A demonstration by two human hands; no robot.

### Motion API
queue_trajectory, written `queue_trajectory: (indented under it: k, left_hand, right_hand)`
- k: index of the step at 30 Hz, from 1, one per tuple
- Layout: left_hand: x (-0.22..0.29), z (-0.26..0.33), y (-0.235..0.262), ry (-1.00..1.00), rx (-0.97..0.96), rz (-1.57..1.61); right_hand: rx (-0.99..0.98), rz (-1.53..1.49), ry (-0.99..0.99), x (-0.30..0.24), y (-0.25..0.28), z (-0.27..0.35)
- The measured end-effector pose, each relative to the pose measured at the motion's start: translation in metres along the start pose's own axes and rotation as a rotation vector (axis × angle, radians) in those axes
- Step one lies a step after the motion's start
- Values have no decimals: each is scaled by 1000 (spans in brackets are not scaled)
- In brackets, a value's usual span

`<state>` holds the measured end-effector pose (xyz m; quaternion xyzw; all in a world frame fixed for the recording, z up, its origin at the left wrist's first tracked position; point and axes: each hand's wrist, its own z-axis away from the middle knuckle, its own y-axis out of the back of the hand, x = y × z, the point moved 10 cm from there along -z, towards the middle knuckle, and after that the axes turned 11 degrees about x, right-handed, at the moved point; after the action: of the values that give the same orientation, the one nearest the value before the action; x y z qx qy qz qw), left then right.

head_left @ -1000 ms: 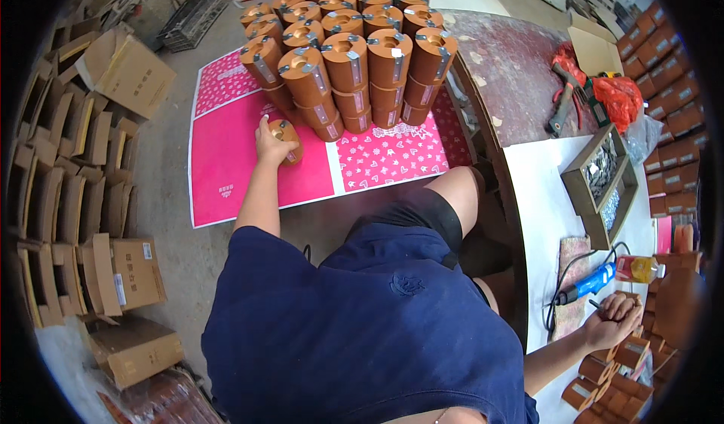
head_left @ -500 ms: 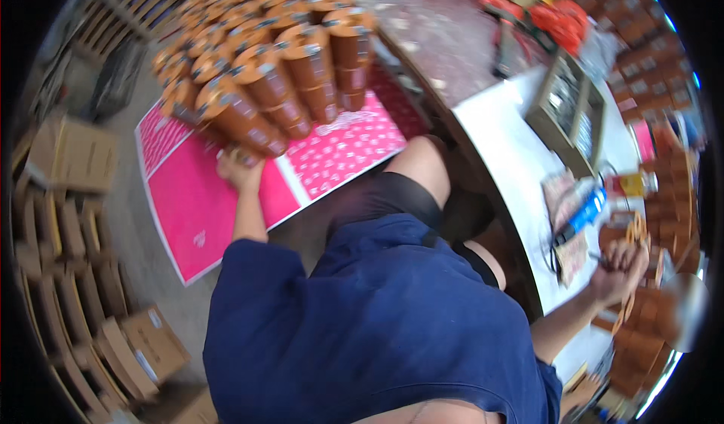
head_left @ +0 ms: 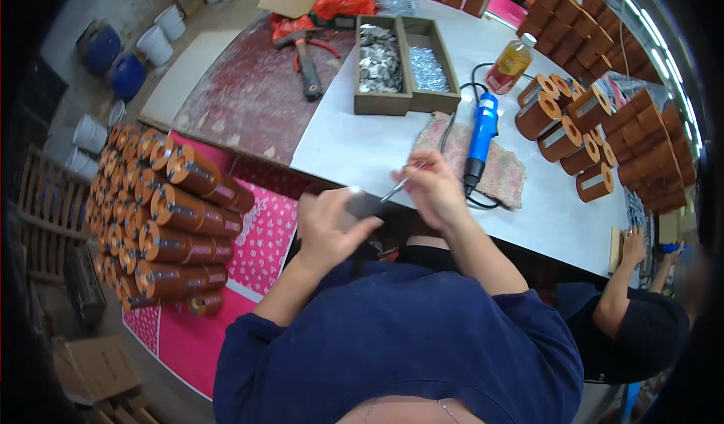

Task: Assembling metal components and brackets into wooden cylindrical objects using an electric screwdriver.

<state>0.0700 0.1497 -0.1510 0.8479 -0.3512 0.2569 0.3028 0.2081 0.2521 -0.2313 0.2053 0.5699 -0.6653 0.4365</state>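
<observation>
My left hand (head_left: 330, 228) is in front of my chest, thumb stretched out, curled around a dark grey, shiny piece (head_left: 362, 204) blurred by motion. Close by on its right, my right hand (head_left: 436, 190) pinches a thin metal rod (head_left: 395, 191) that points at the grey piece. Whether the two touch I cannot tell. Beyond my right hand, a blue electric screwdriver (head_left: 481, 139) lies on a worn cloth (head_left: 509, 174). Two joined wooden trays hold flat metal pieces (head_left: 379, 58) and small silvery parts (head_left: 428, 70).
Many brown cylinders (head_left: 181, 241) are stacked on a pink sheet (head_left: 185, 348) at left. More brown cylinders (head_left: 559, 137) stand on the white tabletop (head_left: 554, 232) at right. A hammer (head_left: 308, 70) and a bottle (head_left: 511, 66) lie farther back. Another person's hand (head_left: 632, 247) is at far right.
The view has swung right. My left hand has left the cylinders on the pink sheet, and my right hand has come in from the far right of the table; both now meet before me.
</observation>
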Motion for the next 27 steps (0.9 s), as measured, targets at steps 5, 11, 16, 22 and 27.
queue_trajectory:
  k: [5,11,16,22,27]
  left_hand:
    - [13,-20,-43,-80,-161,-29]
    - [-2,-57,-62,-89,-172,46]
    - [-48,-127,-84,-153,-86,-98]
    - [-131,-212,-104,42,93,-184]
    - [-214,-246,-130,121,14,-477]
  right_hand:
    - [-90,38,37,-8,-25,11]
    - [-31,296,265,-36,-1,-4]
    - [114,497,555,-88,42,-1]
    - [205,358,455,-108,77,17]
    - [276,387,533,-131,91,32]
